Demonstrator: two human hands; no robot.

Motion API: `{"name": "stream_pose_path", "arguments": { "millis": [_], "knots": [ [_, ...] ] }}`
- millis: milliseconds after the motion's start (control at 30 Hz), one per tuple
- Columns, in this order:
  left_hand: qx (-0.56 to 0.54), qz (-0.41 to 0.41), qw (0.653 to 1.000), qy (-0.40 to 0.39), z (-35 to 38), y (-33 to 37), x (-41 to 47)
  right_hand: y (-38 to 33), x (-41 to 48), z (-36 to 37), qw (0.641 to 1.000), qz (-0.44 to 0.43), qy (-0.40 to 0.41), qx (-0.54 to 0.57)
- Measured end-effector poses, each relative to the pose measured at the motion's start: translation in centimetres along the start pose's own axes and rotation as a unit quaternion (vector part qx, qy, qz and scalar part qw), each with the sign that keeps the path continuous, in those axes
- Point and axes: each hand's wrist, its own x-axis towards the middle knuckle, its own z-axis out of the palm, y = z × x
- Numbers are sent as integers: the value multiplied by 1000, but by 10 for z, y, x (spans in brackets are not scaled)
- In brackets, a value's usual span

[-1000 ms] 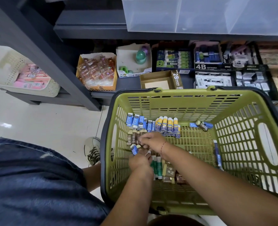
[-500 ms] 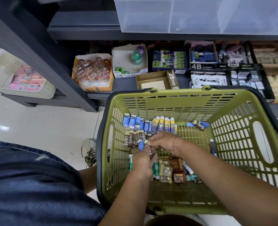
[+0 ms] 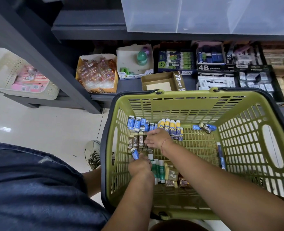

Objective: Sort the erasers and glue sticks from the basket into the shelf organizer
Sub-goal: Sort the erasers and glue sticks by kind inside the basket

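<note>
A green plastic basket [image 3: 238,105] stands on the floor before the shelf. Inside lie blue erasers [image 3: 137,124], yellow-capped glue sticks [image 3: 170,125], brown 2B erasers [image 3: 135,141], green glue sticks [image 3: 157,169] and brown boxed erasers [image 3: 171,175]. My left hand [image 3: 140,165] grips a blue eraser [image 3: 134,153] near the basket's left wall. My right hand [image 3: 156,139] rests with fingers spread on the row of brown 2B erasers. An empty brown 2B box [image 3: 163,82] sits on the shelf just behind the basket.
The low shelf holds display boxes: orange trinkets [image 3: 97,73], a white box [image 3: 134,62], green-faced erasers [image 3: 176,60], 4B boxes [image 3: 213,64]. A clear bin [image 3: 204,14] sits above. A white basket [image 3: 21,77] is far left. A shoe [image 3: 93,154] is beside the green basket.
My right hand has moved up from beside the left hand onto the brown 2B erasers. My left hand has drawn back slightly, still holding the blue eraser.
</note>
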Motion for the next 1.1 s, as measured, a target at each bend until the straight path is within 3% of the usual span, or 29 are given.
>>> {"name": "stream_pose_path", "arguments": {
  "millis": [167,333,500,633,900,1100],
  "knots": [
    [1,37,999,2,5,-4,-1,1,-17,-17,997,-22,-34,-58],
    [69,73,994,-44,7,-4,-4,5,-32,-27,975,-56,-99,-192],
    [120,193,973,-48,10,2,-5,-2,-29,-23,985,-52,-102,-131],
    [153,230,960,-41,7,5,5,-11,-33,-16,983,-35,-142,-114],
    [208,238,947,-55,12,6,-2,-7,-22,-23,980,-94,-44,-168],
    [164,133,977,-41,11,6,7,-40,0,-34,976,-118,68,-172]
  ]
}}
